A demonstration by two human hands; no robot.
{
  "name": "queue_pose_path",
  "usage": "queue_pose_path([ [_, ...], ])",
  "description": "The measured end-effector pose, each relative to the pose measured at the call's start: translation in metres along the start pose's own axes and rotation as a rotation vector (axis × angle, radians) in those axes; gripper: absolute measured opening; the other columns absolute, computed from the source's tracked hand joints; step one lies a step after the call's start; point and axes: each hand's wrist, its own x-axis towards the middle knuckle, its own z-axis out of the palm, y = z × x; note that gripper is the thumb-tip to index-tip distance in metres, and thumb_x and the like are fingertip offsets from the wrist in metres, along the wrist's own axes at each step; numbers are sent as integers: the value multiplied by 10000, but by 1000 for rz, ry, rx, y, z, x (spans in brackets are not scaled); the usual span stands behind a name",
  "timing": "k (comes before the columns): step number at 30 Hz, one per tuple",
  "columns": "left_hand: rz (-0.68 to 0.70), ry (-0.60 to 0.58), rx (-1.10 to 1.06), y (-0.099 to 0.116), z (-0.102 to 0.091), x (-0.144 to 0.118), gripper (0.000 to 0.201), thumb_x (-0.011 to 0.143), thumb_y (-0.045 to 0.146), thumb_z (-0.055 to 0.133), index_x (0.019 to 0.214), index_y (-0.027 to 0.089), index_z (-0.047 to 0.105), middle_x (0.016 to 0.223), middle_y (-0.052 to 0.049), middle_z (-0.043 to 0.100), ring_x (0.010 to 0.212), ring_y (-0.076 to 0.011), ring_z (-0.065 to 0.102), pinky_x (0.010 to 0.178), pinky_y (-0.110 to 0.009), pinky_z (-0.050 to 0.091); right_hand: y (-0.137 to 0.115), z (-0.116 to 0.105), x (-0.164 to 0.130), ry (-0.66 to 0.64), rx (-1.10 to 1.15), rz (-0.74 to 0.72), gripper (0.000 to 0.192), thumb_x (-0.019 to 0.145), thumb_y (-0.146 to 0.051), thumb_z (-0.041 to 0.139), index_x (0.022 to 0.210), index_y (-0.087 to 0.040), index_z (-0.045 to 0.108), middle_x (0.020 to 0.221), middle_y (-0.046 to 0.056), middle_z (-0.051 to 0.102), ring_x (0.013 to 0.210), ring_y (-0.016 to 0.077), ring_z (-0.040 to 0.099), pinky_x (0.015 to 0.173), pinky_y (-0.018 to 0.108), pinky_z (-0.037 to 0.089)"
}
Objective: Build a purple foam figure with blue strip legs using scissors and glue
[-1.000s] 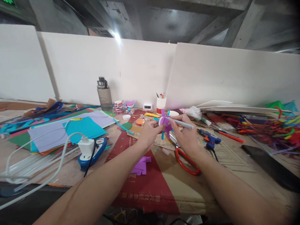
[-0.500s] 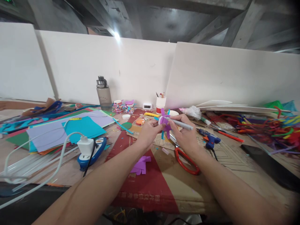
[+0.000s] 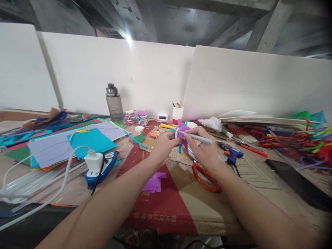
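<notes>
Pinching purple paper craft (image 3: 181, 135) in closed left hand (image 3: 164, 145) above the table (image 3: 259, 173); right hand (image 3: 204, 147) clenched around grey pen (image 3: 199, 138), tip touching the craft. Red scissors (image 3: 204, 178) just below, purple scraps (image 3: 155, 181) nearer.

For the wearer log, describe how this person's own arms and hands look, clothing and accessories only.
Both forearms are bare from the bottom edge of the picture up to the wrists: no sleeves show. The left hand and the right hand wear no gloves. No watch, bracelet or ring is visible on either, though the fingers are small in the head view and partly hidden. No markings, cables or straps show on the arms.
</notes>
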Motion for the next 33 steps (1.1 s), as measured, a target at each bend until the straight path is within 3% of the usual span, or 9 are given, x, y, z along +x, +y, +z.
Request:
queue_pose_path([
  [3, 6, -52, -14, 3, 1, -2, 206, 620, 208, 746, 807, 126, 717, 790, -48, 700, 774, -157, 621, 774, -281, 471, -1, -1, 1, 1, 6, 4, 91, 896, -309, 586, 885, -223, 615, 817, 24, 656, 746, 169, 620, 695, 320, 494],
  [33, -28, -39, -37, 11, 1, 0, 277, 550, 237, 783, 786, 116, 703, 730, -44, 694, 788, -184, 651, 767, -312, 498, -5, -7, 5, -73, -16, 17, 105, 864, -301, 599, 793, -224, 590, 763, 21, 637, 722, 178, 591, 676, 323, 463],
])
